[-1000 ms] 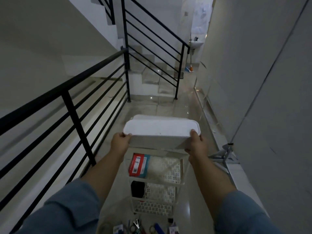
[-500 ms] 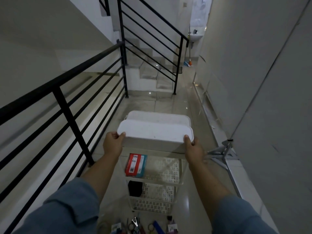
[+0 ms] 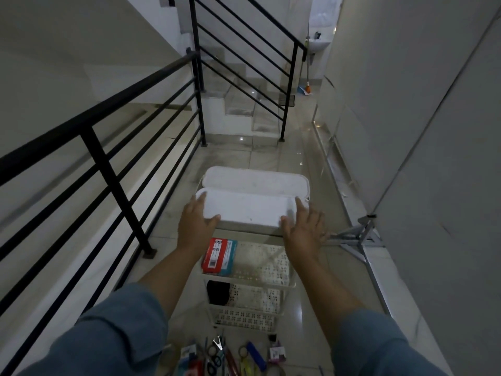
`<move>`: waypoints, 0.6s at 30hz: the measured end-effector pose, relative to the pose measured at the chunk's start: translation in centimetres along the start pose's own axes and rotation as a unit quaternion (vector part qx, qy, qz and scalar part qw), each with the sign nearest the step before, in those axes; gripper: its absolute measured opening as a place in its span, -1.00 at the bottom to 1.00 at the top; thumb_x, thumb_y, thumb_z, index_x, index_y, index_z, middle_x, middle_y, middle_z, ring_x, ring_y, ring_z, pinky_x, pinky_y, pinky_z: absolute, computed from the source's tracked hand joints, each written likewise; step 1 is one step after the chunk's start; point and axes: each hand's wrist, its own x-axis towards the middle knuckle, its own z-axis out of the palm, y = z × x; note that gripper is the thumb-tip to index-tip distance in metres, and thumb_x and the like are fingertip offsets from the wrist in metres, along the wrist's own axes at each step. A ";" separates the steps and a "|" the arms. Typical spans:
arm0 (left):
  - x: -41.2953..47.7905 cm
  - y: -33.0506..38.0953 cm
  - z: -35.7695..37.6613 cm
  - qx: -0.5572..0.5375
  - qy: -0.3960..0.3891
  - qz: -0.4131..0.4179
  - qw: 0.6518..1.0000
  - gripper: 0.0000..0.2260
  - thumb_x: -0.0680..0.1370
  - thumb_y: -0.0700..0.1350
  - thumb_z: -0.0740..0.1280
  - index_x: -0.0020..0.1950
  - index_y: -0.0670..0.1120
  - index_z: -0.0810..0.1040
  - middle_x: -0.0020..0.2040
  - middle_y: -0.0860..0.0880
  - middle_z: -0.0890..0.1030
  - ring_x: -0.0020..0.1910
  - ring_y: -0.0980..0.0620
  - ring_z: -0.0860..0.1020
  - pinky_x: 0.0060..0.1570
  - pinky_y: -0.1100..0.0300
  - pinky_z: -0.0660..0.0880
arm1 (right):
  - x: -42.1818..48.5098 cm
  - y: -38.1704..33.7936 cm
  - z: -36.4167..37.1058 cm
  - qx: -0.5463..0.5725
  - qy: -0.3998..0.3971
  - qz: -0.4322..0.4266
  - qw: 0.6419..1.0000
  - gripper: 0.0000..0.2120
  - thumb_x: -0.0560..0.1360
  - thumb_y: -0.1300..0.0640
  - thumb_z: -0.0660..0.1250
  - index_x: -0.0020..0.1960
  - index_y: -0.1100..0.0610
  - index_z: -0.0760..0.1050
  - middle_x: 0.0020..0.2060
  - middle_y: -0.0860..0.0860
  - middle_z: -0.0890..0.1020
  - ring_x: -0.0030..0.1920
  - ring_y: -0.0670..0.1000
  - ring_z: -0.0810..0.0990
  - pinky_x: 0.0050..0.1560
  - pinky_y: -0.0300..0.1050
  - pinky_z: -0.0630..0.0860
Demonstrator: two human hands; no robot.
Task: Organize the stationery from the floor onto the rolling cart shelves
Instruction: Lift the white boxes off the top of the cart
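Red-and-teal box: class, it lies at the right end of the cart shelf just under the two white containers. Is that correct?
No: the end is wrong. The head view shows the red-and-teal box lying at the left end of the cart shelf just under the two white containers.

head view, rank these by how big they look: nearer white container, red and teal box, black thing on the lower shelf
1. nearer white container
2. red and teal box
3. black thing, partly hidden by the shelf above, so unsure
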 end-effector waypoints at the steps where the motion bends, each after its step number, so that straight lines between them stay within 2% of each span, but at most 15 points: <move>1: -0.2 0.3 0.1 0.072 -0.023 0.022 0.997 -0.39 0.53 0.05 0.30 0.52 0.01 0.14 0.51 -0.15 0.18 0.48 -0.18 0.15 0.42 -0.18 0.18 | 0.0 0.0 0.0 -0.031 -0.021 -0.031 0.999 -0.46 0.59 -0.16 0.05 0.52 -0.11 0.01 0.54 0.02 -0.03 0.53 0.16 -0.16 0.46 0.27 -0.17; 4: -0.3 0.8 0.3 0.214 -0.108 0.044 0.970 -0.32 0.49 0.27 0.22 0.52 0.18 -0.02 0.56 -0.08 -0.08 0.52 -0.24 -0.12 0.44 -0.21 -0.07 | 0.2 0.1 -0.3 -0.110 -0.083 -0.077 0.988 -0.40 0.55 -0.29 -0.02 0.52 -0.16 -0.07 0.54 0.00 -0.15 0.50 0.21 -0.31 0.43 0.27 -0.28; 9: 1.1 1.1 0.1 0.337 -0.171 0.089 0.922 -0.23 0.42 0.44 0.07 0.51 0.21 -0.16 0.56 -0.03 -0.20 0.52 -0.18 -0.25 0.40 -0.28 -0.21 | 0.8 0.5 -1.1 -0.179 -0.132 -0.102 0.970 -0.34 0.51 -0.35 0.01 0.52 -0.17 -0.09 0.54 0.03 -0.13 0.50 0.28 -0.24 0.44 0.33 -0.13; 12: 2.0 2.2 0.4 0.329 -0.193 0.083 0.921 -0.28 0.45 0.43 -0.02 0.51 0.21 -0.18 0.56 0.02 -0.21 0.52 -0.10 -0.25 0.40 -0.26 -0.25 | 1.1 0.4 -1.4 -0.192 -0.138 -0.103 0.966 -0.36 0.50 -0.37 -0.05 0.51 -0.17 -0.01 0.54 0.03 -0.04 0.51 0.28 -0.14 0.41 0.39 -0.16; 15: 2.1 3.5 1.4 0.323 -0.212 0.097 0.917 -0.35 0.50 0.38 -0.06 0.51 0.20 -0.19 0.56 0.03 -0.22 0.53 -0.09 -0.25 0.42 -0.23 -0.27 | 2.1 -0.5 -1.7 -0.138 -0.089 -0.092 0.982 -0.43 0.51 -0.36 -0.09 0.42 -0.14 0.24 0.48 0.03 0.21 0.48 0.19 0.08 0.43 0.39 -0.09; 16: 2.0 3.7 1.8 0.322 -0.218 0.098 0.916 -0.37 0.52 0.36 -0.07 0.51 0.20 -0.20 0.56 0.03 -0.22 0.53 -0.09 -0.24 0.43 -0.23 -0.26 | 2.8 -0.7 -1.9 -0.117 -0.074 -0.084 0.987 -0.45 0.54 -0.32 -0.09 0.42 -0.12 0.26 0.48 0.01 0.22 0.49 0.15 0.08 0.43 0.37 -0.14; 18: 1.7 3.9 2.4 0.315 -0.221 0.092 0.918 -0.40 0.54 0.33 -0.08 0.51 0.20 -0.20 0.55 0.03 -0.24 0.53 -0.10 -0.23 0.43 -0.23 -0.22 | 4.5 -1.1 -2.1 -0.097 -0.086 -0.075 0.989 -0.48 0.58 -0.25 -0.10 0.48 -0.10 0.18 0.53 -0.03 0.09 0.53 0.10 -0.06 0.42 0.29 -0.26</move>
